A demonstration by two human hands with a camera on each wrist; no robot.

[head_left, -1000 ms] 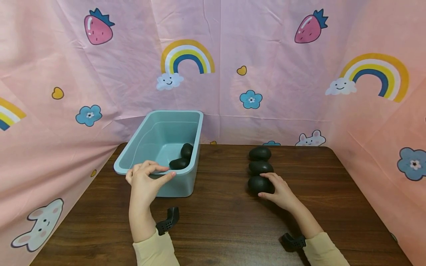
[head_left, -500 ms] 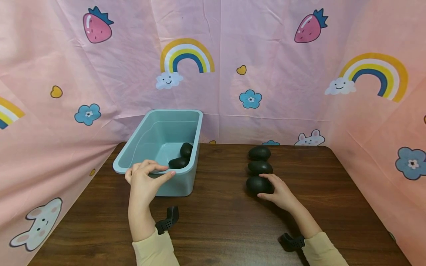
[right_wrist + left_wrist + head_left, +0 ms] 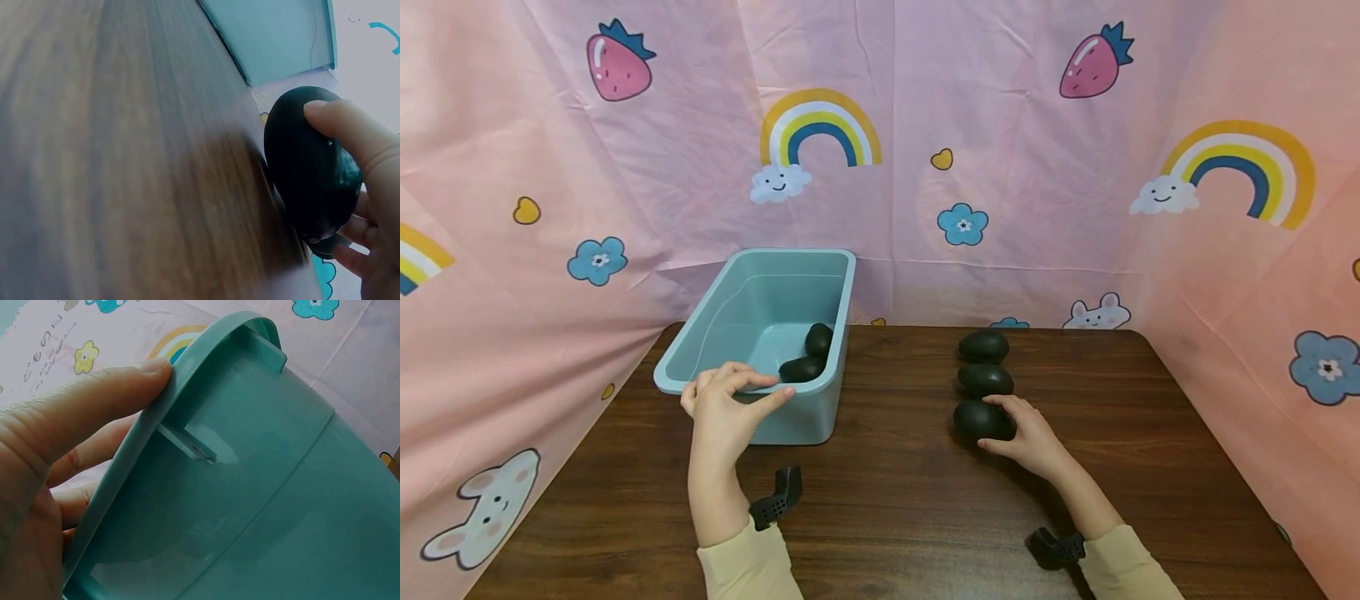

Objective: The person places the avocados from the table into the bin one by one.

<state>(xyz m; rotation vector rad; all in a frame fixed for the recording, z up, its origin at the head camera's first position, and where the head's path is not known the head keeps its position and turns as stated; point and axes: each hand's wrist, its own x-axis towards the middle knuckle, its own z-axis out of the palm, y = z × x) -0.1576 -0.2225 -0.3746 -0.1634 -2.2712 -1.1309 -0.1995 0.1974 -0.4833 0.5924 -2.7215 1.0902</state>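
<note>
My left hand point(image 3: 726, 408) grips the front rim of a pale blue-green plastic bin point(image 3: 842, 333). In the left wrist view the thumb point(image 3: 119, 387) lies on the rim's outer side, with the other fingers behind the rim. Two dark avocados, one at the back point(image 3: 818, 340) and one in front point(image 3: 801, 369), lie inside by the right wall. On the table, my right hand point(image 3: 1030, 437) holds the nearest avocado point(image 3: 976, 421) of a short row between thumb and fingers. In the right wrist view the thumb presses on this avocado's point(image 3: 309, 169) dark, smooth skin.
Behind the held avocado lie a middle avocado point(image 3: 985, 380) and a far one point(image 3: 983, 346), close together on the brown wooden table point(image 3: 895, 500). A pink printed cloth point(image 3: 1037, 275) hangs behind and along both sides. Black wrist mounts sit on both forearms.
The right hand and the avocado it holds have shifted very slightly toward the front of the table. The left hand and the bin have stayed put.
</note>
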